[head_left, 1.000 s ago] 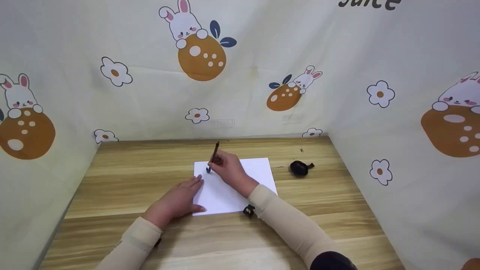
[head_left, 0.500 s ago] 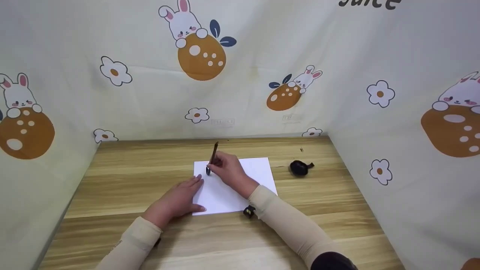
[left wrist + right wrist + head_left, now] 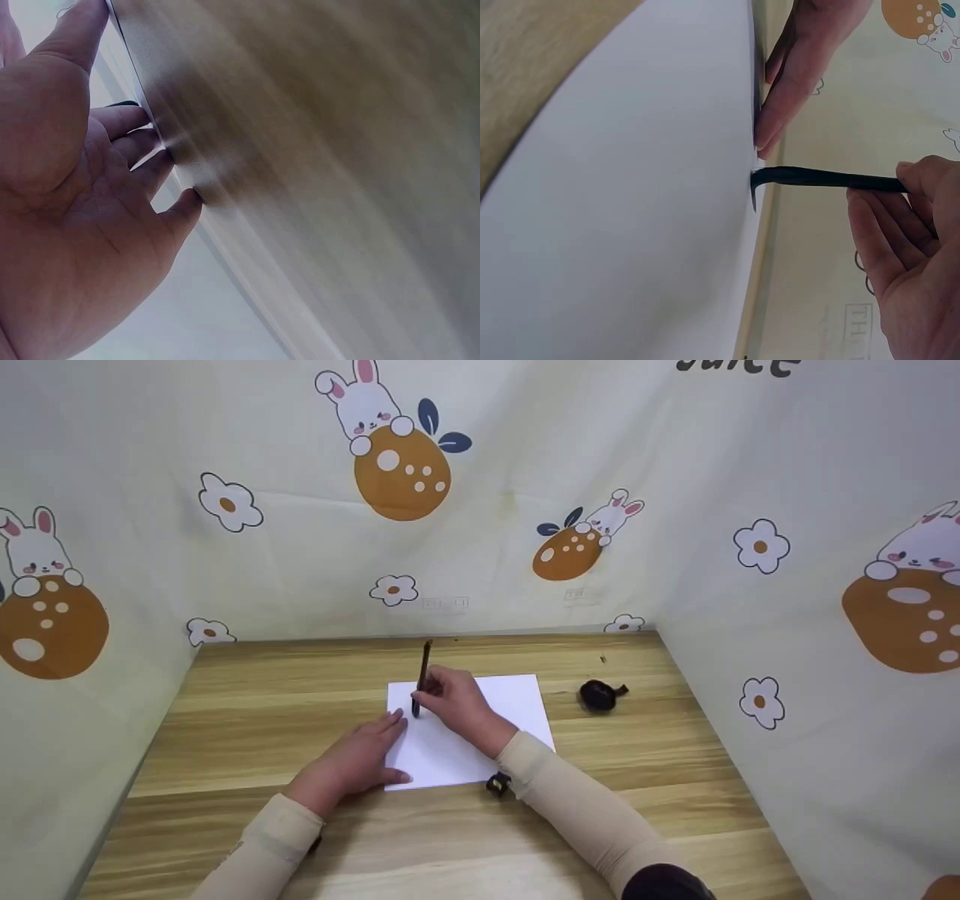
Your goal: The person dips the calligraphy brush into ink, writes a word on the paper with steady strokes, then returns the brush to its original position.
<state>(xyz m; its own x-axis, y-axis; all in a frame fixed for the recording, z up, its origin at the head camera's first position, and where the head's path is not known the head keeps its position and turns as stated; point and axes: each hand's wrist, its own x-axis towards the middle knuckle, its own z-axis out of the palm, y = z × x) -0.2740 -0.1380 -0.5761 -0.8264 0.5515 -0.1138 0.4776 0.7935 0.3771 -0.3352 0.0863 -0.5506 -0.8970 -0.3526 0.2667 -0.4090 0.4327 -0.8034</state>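
Note:
My right hand (image 3: 461,701) pinches an ink brush (image 3: 423,671) by its dark handle, fingers and thumb closed round it. In the right wrist view the black bristles of the brush (image 3: 817,178) bend against the white paper (image 3: 622,187). A dark stroke (image 3: 754,201) shows at the tip. The paper (image 3: 457,757) lies flat on the table. Along its left edge rests my left hand (image 3: 356,757), fingers spread, the thumb at the near corner. In the left wrist view the left hand (image 3: 82,202) shows its palm side, with the fingertips down at the edge.
To the right of the paper stands a small black dish (image 3: 598,697) with a short handle. A tiny dark bit (image 3: 602,659) lies behind it on the wooden table (image 3: 645,765). Patterned cloth (image 3: 480,540) hangs round the back and both sides. A small black device (image 3: 497,784) sits by the right cuff.
The brush tip has moved a short way down the paper towards me, and the handle now stands more upright. My left hand and the paper have stayed in place.

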